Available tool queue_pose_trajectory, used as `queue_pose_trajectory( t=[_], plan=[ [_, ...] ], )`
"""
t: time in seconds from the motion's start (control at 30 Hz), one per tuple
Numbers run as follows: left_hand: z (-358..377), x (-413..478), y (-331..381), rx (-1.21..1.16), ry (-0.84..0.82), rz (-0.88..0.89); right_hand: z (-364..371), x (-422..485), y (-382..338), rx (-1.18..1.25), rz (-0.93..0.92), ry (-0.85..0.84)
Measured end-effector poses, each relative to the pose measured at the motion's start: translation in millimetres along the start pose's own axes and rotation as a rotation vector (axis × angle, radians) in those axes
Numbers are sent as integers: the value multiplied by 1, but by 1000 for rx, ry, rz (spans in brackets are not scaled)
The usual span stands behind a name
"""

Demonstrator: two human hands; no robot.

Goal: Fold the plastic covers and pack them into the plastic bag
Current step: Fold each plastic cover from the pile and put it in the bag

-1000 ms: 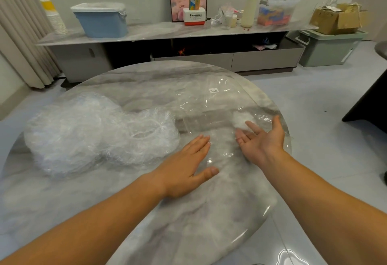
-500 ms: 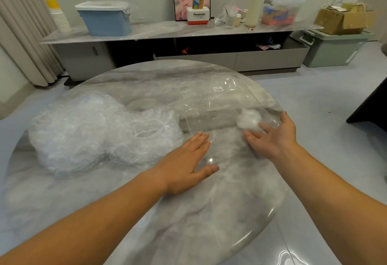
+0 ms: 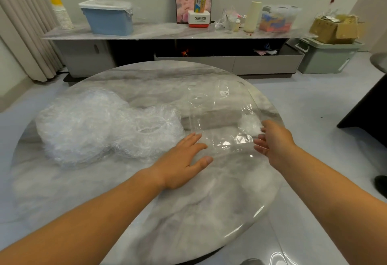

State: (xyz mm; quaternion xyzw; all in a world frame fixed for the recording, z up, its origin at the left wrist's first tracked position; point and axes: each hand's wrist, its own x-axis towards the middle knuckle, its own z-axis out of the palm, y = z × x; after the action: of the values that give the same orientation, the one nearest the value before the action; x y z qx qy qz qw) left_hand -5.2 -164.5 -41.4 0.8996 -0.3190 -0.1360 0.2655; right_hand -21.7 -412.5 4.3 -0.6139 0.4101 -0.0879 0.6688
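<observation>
Left hand (image 3: 182,161) flat on plastic bag (image 3: 217,110), fingers (image 3: 193,139) straight; right hand (image 3: 276,141) near folded cover (image 3: 249,123), fingers (image 3: 260,149) loose, empty.

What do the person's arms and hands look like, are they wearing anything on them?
Both arms are bare as far as the picture shows: no sleeve on the left forearm or the right forearm. The left hand and the right hand wear no gloves, and no watch, ring or bracelet shows. The left thumbnail is short and unpainted.
</observation>
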Motion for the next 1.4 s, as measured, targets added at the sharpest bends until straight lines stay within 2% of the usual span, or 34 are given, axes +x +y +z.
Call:
queue_pose_trajectory(
  t=[0.13,0.23,0.33,0.43,0.57,0.67,1.0,1.1,1.3,1.4],
  plan=[
    [-26,-27,-9,108,166,3,27,-39,2,-216,-105,-312],
    [-48,-55,-38,277,279,-80,54,-66,14,-450,-290,-515],
    [-67,-80,-68,381,208,-254,76,-86,24,-742,-550,-672],
    [-75,-91,-80,395,136,-329,98,-93,34,-1045,-767,-773],
    [-75,-94,-85,372,117,-354,128,-94,45,-1337,-878,-790],
    [-75,-96,-86,350,144,-328,144,-87,50,-1382,-891,-746],
    [-94,-122,-81,331,275,-163,129,-98,24,-1078,-1005,-641],
    [-101,-145,-74,386,227,-104,113,-113,23,-1047,-1067,-688],
    [-73,-196,-70,470,34,-24,74,-132,58,-1269,-1200,-861],
    [-53,-198,-76,433,-41,-81,67,-135,77,-1320,-1145,-890]
  ],
)
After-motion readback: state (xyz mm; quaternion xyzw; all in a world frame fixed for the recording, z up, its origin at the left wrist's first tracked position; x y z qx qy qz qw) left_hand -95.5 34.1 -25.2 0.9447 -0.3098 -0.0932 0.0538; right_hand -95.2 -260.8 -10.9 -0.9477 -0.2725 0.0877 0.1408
